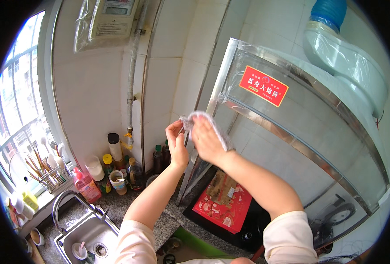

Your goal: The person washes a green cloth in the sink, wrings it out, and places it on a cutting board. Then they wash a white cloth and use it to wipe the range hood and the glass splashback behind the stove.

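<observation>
My right hand (206, 138) lies spread over a greyish-white cloth (195, 117), which wraps along its far side and fingers. Both are raised beside the upright metal edge of a clear panel (261, 118) that bears a red label. Just left of it, my left hand (178, 145) is raised with bent fingers. Its fingertips meet the left end of the cloth, while the thumb stands apart; whether they pinch it I cannot tell. Tiled wall (190, 79) rises behind both hands.
A red printed box (223, 211) lies on the black stove (257, 227) below. Sauce bottles (135, 175) and a pink soap bottle (86, 186) line the granite counter. A steel sink (92, 227) with a curved tap (58, 204) sits lower left. A grey pipe (132, 79) runs down the wall.
</observation>
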Demonstrator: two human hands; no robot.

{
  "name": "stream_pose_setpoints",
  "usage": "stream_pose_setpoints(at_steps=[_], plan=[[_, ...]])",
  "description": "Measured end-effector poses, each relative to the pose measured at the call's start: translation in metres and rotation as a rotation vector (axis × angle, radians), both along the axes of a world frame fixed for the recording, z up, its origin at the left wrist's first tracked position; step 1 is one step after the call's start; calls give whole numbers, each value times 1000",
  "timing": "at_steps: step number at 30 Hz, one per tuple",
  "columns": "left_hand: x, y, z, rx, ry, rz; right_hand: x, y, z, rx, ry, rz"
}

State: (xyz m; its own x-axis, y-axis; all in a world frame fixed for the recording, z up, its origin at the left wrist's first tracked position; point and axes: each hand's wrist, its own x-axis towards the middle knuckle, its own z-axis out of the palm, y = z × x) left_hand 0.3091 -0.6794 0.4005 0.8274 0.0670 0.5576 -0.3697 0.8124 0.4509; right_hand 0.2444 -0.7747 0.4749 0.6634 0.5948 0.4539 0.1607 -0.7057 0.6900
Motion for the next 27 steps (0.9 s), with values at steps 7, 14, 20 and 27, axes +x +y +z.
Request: stream_pose_setpoints(at_steps=[7, 14, 20, 27], plan=[[-30, 15, -12, 740, -134, 590, 2, -22, -56, 4, 83, 234], [-29, 9, 49, 320, -357, 237, -14, -10, 63, -72, -64, 236], [-29, -21, 87, 461, -387, 391, -118, 1, 109, -35, -30, 145], [-19, -29, 101, 777, -388, 699, -254, -53, 141, 101, -379, -214]])
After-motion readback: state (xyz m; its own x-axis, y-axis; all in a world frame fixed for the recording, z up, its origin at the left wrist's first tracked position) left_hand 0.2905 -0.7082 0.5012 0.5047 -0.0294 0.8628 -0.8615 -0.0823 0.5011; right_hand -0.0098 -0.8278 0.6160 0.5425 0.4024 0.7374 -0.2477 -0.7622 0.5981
